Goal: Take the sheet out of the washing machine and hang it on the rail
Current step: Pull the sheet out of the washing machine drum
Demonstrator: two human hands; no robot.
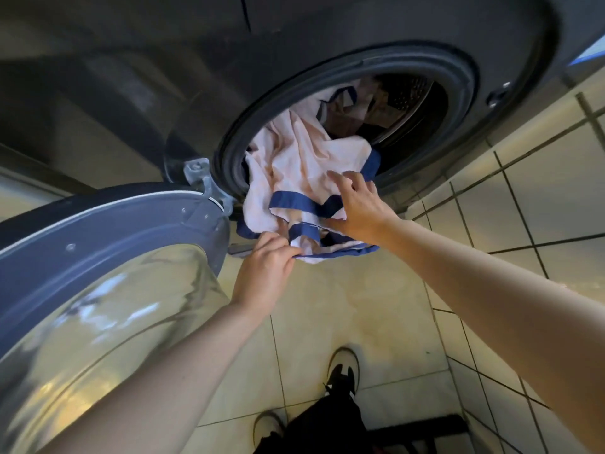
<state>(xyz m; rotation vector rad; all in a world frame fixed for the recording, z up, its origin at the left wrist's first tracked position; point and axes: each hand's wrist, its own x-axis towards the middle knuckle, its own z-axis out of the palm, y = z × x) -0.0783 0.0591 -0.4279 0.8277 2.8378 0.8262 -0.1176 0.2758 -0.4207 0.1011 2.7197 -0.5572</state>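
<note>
Sheet: where is it right now?

Half out of the washing machine. The pale pink cloth with blue trim spills over the lower rim of the drum opening at centre frame, and the rest is bunched inside.

What is the left hand doing?

It is just below the opening, fingers curled, pinching the lowest blue-edged fold of the sheet.

And the right hand?

It is to the right of the bundle. The fingers are bent over a blue band and the thumb is tucked under the fabric, so it grips the sheet too.

Anything else around?

The round door is swung open at lower left, its glass bulging toward the camera. Cream floor tiles lie beneath, and the person's shoes show at bottom centre.
</note>
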